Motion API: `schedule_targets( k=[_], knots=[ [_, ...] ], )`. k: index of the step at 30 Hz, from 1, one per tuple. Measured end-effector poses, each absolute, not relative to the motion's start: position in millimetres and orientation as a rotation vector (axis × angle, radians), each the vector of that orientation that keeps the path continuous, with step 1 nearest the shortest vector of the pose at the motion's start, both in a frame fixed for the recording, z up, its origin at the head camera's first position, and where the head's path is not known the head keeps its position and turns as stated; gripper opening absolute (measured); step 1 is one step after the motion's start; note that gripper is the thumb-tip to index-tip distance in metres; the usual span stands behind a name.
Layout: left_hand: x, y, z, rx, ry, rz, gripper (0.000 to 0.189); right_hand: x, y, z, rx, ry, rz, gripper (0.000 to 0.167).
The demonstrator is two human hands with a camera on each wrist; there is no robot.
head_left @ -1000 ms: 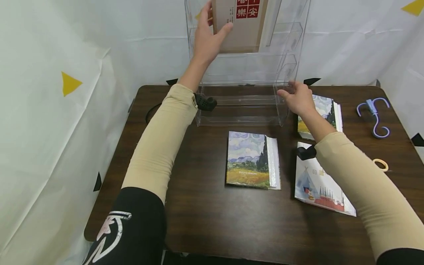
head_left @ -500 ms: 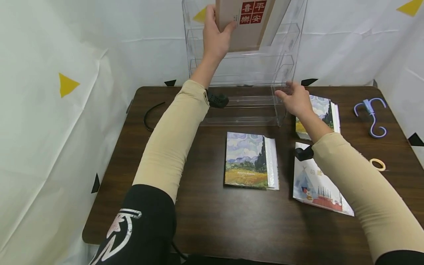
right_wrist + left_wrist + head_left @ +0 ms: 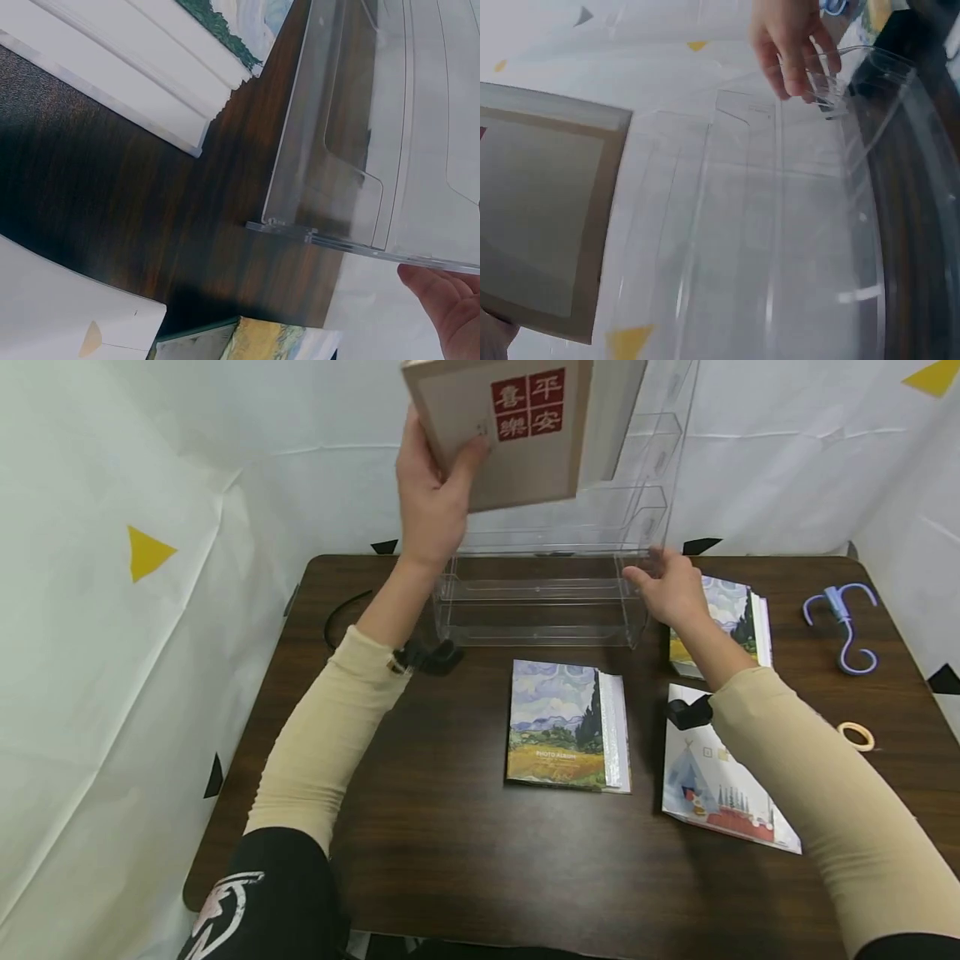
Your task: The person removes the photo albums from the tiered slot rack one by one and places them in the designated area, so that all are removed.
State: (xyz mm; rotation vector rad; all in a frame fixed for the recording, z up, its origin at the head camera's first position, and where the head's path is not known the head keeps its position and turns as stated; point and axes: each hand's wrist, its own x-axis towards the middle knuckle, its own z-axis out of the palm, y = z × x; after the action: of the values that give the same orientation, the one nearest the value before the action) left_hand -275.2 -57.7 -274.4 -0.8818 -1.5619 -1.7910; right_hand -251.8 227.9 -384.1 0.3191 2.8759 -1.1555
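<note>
My left hand point(image 3: 435, 510) grips a beige book point(image 3: 525, 460) with a red block of Chinese characters, thumb across its cover. The book is held tilted in front of the upper part of a clear acrylic tiered rack point(image 3: 536, 633). A white panel point(image 3: 617, 422) shows behind the book's right edge. In the left wrist view, the book's brown-edged cover point(image 3: 547, 202) fills the left side beside the rack's clear tiers. My right hand point(image 3: 670, 585) holds the rack's right side panel, thumb toward the front; in the right wrist view its fingers point(image 3: 439, 300) meet the clear edge.
A photo album point(image 3: 558, 727) lies before the rack on the dark wooden table point(image 3: 450, 860). Right of it are another album point(image 3: 735, 610), a white illustrated album point(image 3: 720, 785), a purple hook point(image 3: 843, 622) and a tape ring point(image 3: 857, 737). A black cable point(image 3: 341, 614) lies at the left.
My left hand has drawn the beige book toward me, down and to the left, tilting it away from the rack's upper tier. My right hand has stayed at the rack's side.
</note>
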Motion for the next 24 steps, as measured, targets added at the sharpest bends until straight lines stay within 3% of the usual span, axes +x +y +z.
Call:
schedule_targets(
  k=[6, 15, 24],
  knots=[
    [-216, -125, -325, -0.746, -1.761, -1.837, 0.032, -249, 233, -383, 0.325, 2.872, -1.152, 0.071],
    [-132, -187, -408, -0.255, -2.145, -2.017, 0.033, -247, 239, -381, 0.297, 2.859, -1.172, 0.073],
    [-105, -202, -444, 0.259, -2.462, -2.186, 0.047, -246, 242, -380, 0.305, 2.852, -1.178, 0.073]
  ],
)
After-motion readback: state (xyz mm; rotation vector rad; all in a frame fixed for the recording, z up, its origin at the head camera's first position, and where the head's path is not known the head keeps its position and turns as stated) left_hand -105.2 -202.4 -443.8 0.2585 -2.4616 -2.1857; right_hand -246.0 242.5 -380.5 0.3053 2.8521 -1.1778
